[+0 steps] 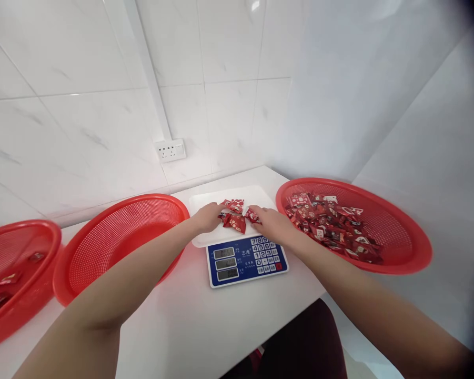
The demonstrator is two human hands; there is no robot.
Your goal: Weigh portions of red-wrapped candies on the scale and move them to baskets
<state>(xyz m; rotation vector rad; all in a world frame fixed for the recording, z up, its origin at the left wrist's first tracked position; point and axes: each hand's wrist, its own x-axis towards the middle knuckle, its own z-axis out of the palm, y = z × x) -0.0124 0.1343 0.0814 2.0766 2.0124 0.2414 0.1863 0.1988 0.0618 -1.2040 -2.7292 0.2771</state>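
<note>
A small heap of red wrapped packets (235, 222) lies on the white tray (200, 238) of a scale with a blue keypad panel (244, 263). My left hand (208, 217) is at the heap's left side, its fingers curled against the packets; its fingertips are partly hidden. From the right, my right hand (269, 221) closes its fingers on a red and white packet (251, 215) at the heap's edge. The scale's small displays are too faint to read surely.
On the right stands a red basket (410, 247) with several red packets. Left of the scale is a red basket (142, 221) with a bare bottom, and farther left another basket (35, 279) holds a few packets. A wall socket (171, 151) is behind.
</note>
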